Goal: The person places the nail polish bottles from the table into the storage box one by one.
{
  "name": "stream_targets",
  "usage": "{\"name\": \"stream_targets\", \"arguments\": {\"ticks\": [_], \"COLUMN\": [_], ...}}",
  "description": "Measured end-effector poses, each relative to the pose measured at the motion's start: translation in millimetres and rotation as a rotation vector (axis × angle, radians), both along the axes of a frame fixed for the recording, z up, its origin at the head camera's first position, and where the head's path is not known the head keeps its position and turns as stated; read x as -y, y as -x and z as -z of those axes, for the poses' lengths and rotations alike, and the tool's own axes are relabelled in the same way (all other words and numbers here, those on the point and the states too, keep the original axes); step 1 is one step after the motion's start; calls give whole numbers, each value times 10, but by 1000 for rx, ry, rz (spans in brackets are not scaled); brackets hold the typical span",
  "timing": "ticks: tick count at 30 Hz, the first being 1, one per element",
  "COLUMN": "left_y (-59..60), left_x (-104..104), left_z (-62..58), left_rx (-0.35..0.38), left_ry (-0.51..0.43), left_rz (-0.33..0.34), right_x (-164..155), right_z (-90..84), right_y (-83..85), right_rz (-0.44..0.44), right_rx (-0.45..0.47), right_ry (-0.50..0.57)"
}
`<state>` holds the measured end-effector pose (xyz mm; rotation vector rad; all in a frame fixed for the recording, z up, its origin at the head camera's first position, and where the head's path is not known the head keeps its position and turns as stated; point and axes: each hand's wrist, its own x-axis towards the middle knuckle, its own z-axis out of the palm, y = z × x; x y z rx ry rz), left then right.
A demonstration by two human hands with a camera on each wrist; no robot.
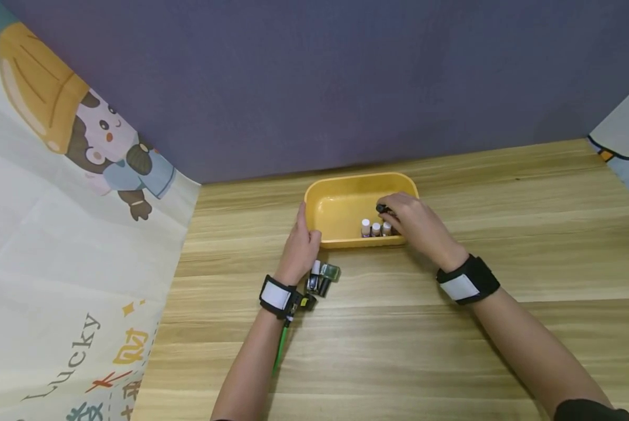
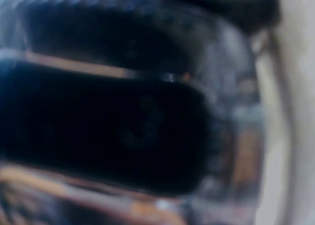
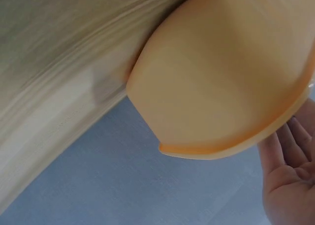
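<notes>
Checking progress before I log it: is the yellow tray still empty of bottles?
No. In the head view several small white-capped bottles stand inside the yellow tray near its front wall, beside the right hand.

The cartoon cloth (image 1: 56,245) on the left had the word "Lucky" on it. Some orange and red signs sat below that word, too small to read.

Even bright light, left-wrist view blurred
</notes>
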<state>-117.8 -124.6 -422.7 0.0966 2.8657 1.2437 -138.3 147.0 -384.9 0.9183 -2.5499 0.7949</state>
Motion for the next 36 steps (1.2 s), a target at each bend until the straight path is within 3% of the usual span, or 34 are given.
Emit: {"name": "stream_targets", "arguments": {"ticks": [36], "left_y": [13], "left_x": [7], "left_z": [7], "left_rx": [-11], "left_ry": [-14], "left_rz": [-1], "right_x": [-16], "right_z": [95], "right_y": [113], "right_rz": [67], "right_rx": [-54], "right_ry": [14]}}
